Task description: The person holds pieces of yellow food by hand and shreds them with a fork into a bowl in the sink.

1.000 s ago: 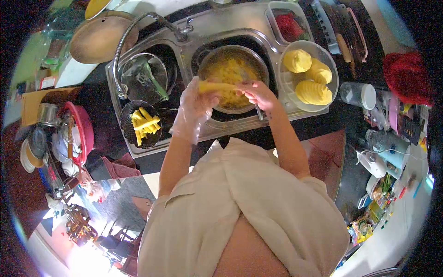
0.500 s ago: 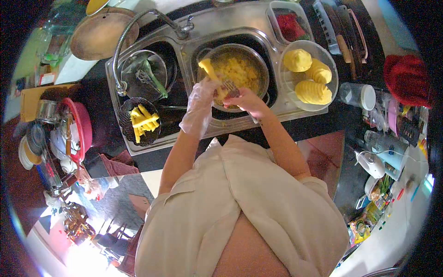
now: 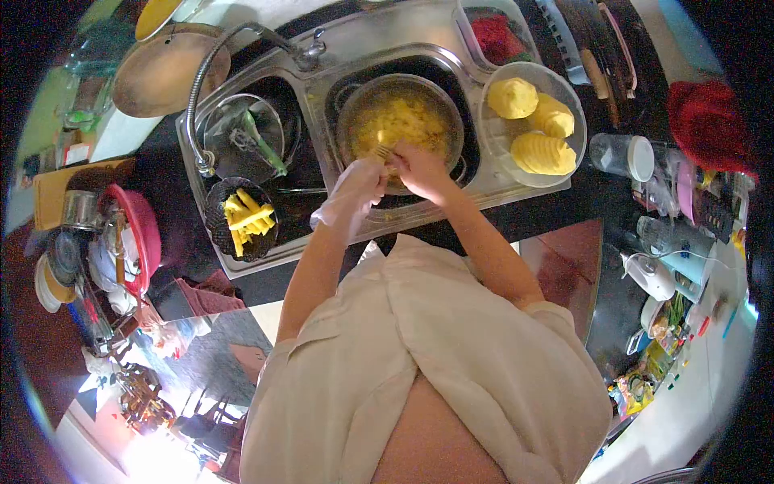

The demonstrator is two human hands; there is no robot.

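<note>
My left hand, in a clear plastic glove, is closed around a piece of pineapple, most of it hidden by the fingers. Against that piece rests a fork, its tines showing, held in my bare right hand. Both hands meet over the near rim of a round metal bowl, which sits in the right sink basin and holds shredded yellow pineapple. To the right, peeled pineapples with spiral grooves lie on a clear plate. Pineapple sticks fill a small dark basket at left.
The left basin holds a clear bowl with a green-handled utensil. A flexible faucet arches over it. Behind the plate stands a plastic container with red contents. A pink basin of dishes is far left, a clear jar right.
The pineapple piece, which stuck up from my left hand, is now lower and mostly hidden. My left hand has turned and dropped toward me; the fork has shifted left with my right hand.
</note>
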